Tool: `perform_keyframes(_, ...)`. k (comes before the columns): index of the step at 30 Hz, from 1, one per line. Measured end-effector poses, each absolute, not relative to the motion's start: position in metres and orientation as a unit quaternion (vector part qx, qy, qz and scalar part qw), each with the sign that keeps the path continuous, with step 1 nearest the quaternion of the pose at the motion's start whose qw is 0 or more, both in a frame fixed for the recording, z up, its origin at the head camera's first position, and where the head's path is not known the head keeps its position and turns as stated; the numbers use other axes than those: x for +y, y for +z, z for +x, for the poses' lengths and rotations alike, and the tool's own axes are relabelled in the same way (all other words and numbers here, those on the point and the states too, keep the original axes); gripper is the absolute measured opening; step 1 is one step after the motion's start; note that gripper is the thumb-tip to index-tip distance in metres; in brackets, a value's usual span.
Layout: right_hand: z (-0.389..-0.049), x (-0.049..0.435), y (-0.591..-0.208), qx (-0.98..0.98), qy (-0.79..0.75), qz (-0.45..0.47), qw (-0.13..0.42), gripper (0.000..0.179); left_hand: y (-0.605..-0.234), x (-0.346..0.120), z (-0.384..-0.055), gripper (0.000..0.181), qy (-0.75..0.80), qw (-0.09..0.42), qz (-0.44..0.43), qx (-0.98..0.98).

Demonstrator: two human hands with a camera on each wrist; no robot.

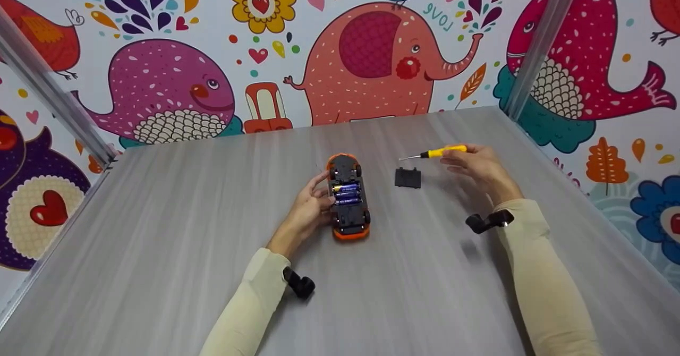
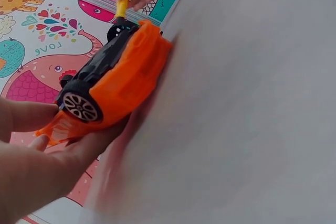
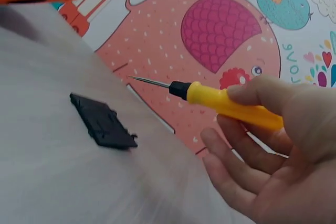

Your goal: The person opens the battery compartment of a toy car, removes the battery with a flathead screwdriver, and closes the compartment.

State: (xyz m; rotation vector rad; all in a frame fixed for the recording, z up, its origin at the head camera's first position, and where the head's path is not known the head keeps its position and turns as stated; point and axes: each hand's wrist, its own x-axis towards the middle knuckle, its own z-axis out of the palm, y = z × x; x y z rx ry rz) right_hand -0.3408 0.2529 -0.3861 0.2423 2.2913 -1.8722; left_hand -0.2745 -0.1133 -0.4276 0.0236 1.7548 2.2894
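An orange toy car (image 1: 350, 223) is turned underside up, and several blue batteries (image 1: 348, 193) show in its uncovered compartment. My left hand (image 1: 308, 205) grips the car along its left side; in the left wrist view the thumb lies by a wheel (image 2: 80, 107) and the fingers pass beneath the orange body. A yellow screwdriver (image 3: 205, 98) with a black collar is pinched between thumb and fingers of my right hand (image 1: 481, 167), its thin shaft pointing left. Below the screwdriver tip, apart from it, a black battery cover (image 1: 408, 178) lies on the table.
The grey table (image 1: 186, 239) runs back to a wall with printed animals (image 1: 372, 79). Metal posts (image 1: 542, 48) stand at the table's sides. A small black camera is strapped at each wrist.
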Motion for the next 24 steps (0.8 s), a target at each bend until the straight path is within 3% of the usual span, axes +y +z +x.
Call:
perform_keyframes(12, -0.327, 0.224, -0.358, 0.726, -0.687, 0.01, 0.042, 0.065, -0.428, -0.114, -0.275, 0.072, 0.784, 0.125, 0.002, 0.607)
perform_keyframes(24, -0.31, 0.195, -0.343, 0.712, -0.701, -0.043, -0.015, 0.054, -0.428, -0.114, -0.275, 0.071, 0.781, 0.127, -0.002, 0.611)
